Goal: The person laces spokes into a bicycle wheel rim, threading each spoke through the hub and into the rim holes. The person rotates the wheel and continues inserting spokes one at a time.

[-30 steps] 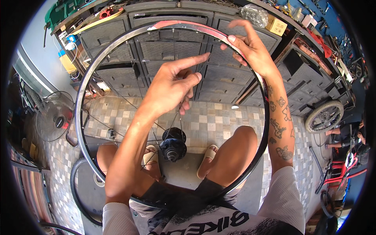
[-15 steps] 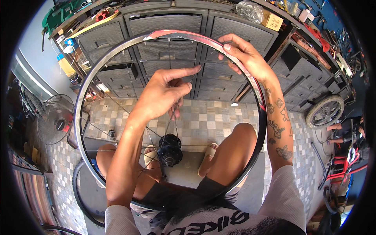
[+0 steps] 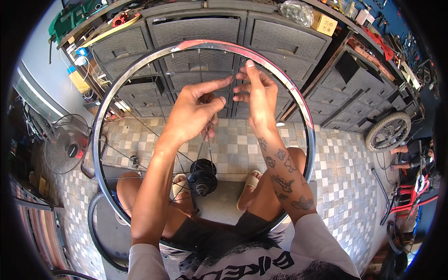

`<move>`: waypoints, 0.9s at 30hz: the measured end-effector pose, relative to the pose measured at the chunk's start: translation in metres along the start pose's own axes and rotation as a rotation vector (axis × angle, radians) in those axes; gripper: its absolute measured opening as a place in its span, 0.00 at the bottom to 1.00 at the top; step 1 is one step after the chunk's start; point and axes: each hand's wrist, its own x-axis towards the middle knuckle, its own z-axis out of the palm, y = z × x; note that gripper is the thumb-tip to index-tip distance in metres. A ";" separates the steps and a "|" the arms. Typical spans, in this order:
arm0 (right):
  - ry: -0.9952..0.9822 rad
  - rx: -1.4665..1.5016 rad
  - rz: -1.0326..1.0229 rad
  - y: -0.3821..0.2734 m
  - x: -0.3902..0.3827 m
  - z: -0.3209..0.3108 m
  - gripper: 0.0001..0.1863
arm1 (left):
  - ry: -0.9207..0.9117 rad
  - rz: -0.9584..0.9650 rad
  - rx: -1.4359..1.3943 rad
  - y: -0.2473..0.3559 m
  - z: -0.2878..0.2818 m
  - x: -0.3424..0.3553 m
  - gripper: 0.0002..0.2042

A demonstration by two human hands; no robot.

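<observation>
A bicycle rim (image 3: 210, 44), red at the top and dark elsewhere, stands upright over my lap. The black hub (image 3: 203, 179) hangs low inside it, with thin metal spokes (image 3: 209, 151) running up from it. My left hand (image 3: 193, 112) is inside the rim's circle, its lower fingers curled round spokes and its index finger stretched to the right. Close to that fingertip, just below the rim's upper right part, is my right hand (image 3: 259, 93). Its fingers are apart and point left, thumb raised; nothing can be made out in them.
Dark drawer cabinets (image 3: 193, 30) line the far side below a cluttered workbench. A standing fan (image 3: 67, 147) is on the left, with a tyre (image 3: 95, 233) near my left leg. At the right are another bicycle wheel (image 3: 387, 132), a red frame (image 3: 413, 198) and part of another person.
My right hand has let go of the rim and moved left toward my left fingertips. The rim has shifted slightly downward; my left hand stays round the spokes.
</observation>
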 end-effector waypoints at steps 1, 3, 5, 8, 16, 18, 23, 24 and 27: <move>-0.003 0.046 0.035 0.000 0.002 0.004 0.21 | 0.008 -0.008 -0.007 0.000 -0.001 0.001 0.23; 0.029 0.101 0.019 -0.001 0.002 0.010 0.22 | 0.006 0.004 -0.008 -0.001 -0.001 0.001 0.24; 0.034 0.148 0.008 -0.002 0.001 0.014 0.21 | 0.008 0.008 -0.009 -0.002 -0.002 0.000 0.24; 0.027 0.176 0.005 0.000 0.002 0.014 0.20 | 0.006 0.011 -0.012 -0.003 -0.002 0.001 0.23; -0.036 0.127 0.100 0.024 -0.005 -0.001 0.15 | 0.034 0.011 -0.013 -0.011 -0.002 0.002 0.23; -0.072 0.127 0.139 0.030 -0.008 -0.002 0.16 | 0.061 0.019 0.036 -0.015 0.000 0.003 0.23; -0.155 0.068 0.130 0.042 -0.003 0.001 0.18 | 0.110 -0.006 0.200 -0.027 0.006 0.010 0.24; -0.146 0.057 0.126 0.043 -0.001 0.001 0.19 | 0.113 -0.014 0.223 -0.029 0.007 0.012 0.24; -0.070 0.098 0.142 0.047 0.005 0.001 0.20 | 0.128 -0.038 0.241 -0.036 0.008 0.015 0.24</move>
